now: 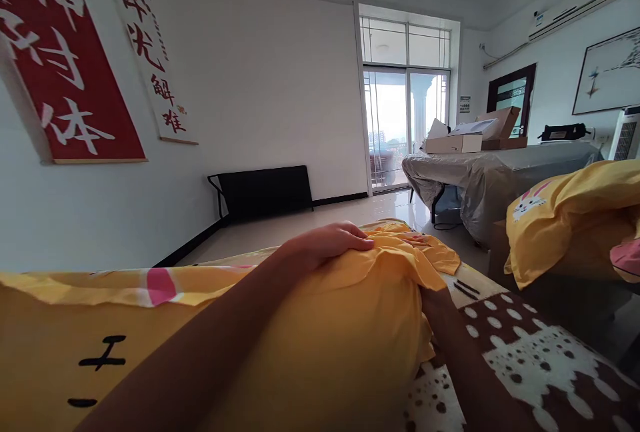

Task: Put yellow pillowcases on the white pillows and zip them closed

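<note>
A plump yellow cloth cover (350, 339) bulges up in the lower middle, its loose edge gathered in folds at the top. My left hand (340, 240) reaches across from the lower left, fingers closed on these folds. My right hand (434, 299) comes up from the lower right and goes under the cover's hanging edge; its fingers are hidden by the cloth. Beneath lies a brown and cream patterned blanket (530, 352) with pale spots. Yellow fabric (40, 339) with black line marks and a pink patch spreads out on the left.
On the right, a yellow pillow (555, 219) with a rabbit print lies beside a plastic-covered table (465, 175) bearing open cardboard boxes (453, 143). A black folded panel (265, 192) leans at the wall. Glass doors (387, 125) stand behind.
</note>
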### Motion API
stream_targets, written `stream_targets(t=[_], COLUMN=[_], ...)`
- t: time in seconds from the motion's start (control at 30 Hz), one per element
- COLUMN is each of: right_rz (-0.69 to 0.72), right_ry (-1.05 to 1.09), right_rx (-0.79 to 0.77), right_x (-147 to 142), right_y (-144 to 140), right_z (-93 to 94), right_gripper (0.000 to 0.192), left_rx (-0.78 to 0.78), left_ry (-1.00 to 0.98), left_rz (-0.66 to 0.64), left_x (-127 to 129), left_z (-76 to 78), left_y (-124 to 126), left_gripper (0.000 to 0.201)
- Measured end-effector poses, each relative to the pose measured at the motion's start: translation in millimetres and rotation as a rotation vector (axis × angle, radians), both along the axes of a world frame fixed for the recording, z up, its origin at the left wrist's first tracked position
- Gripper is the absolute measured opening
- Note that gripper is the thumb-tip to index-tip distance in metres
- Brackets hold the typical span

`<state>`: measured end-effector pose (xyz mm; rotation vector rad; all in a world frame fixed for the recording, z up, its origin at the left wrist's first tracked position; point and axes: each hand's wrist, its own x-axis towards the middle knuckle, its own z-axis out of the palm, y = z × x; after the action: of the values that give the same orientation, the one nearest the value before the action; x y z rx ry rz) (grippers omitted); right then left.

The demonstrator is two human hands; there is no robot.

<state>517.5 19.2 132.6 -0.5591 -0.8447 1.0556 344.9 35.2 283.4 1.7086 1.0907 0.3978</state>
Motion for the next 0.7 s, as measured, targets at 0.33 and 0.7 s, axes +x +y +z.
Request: stream_targets(t=[0.33,0.7], right_rz=[0.203,0.151], right_ry=[-0.152,-0.401], right_rx=[-0.212,-0.252], right_x=[-7.1,13.6], right_y=[-23.8,-26.5], right_z=[11.5,32.3], right_gripper=[0.035,0.017], left_rx=[0.307,0.941], left_ry=[0.124,0.306], left_rz=[-0.317,-0.068], left_x=[-3.7,2.3], left_z=[-17.3,-21.2], left_y=[2.9,-7.7], left_gripper=[0.038,0.035])
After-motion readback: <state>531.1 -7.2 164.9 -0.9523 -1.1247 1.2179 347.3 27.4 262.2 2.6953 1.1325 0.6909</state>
